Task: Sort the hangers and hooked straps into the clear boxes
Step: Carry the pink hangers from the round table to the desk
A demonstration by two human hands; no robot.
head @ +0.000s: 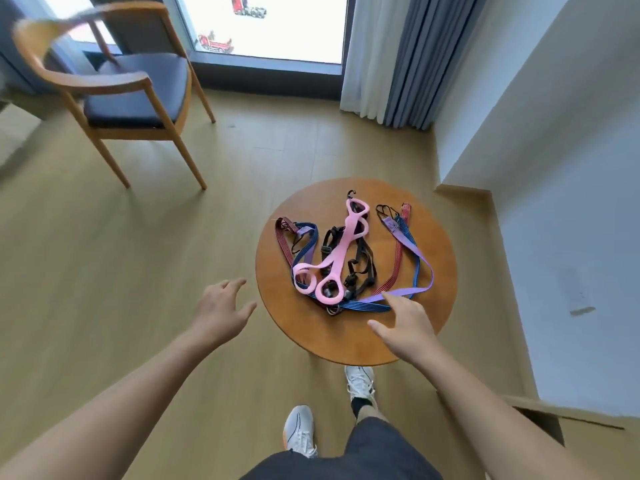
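Empty-handed, fingers spread and relaxed, a person stands at a round wooden table (pixel 346 341); the right hand (pixel 403 323) hovers over the table's near edge, forefinger tip at a purple hooked strap (pixel 401 292), though whether it touches cannot be told; the left hand (pixel 221 310) hangs over the floor just left of the table; a pink ring hanger (pixel 343 244) lies at the table's middle atop black straps (pixel 362 268); red-striped straps (pixel 394 268) and blue straps (pixel 367 307) lie tangled on the tabletop around them; a wooden armchair (pixel 135 88) stands well beyond the table's far left.

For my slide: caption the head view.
Left hand and right hand open near tangled straps and pink hanger on round table.
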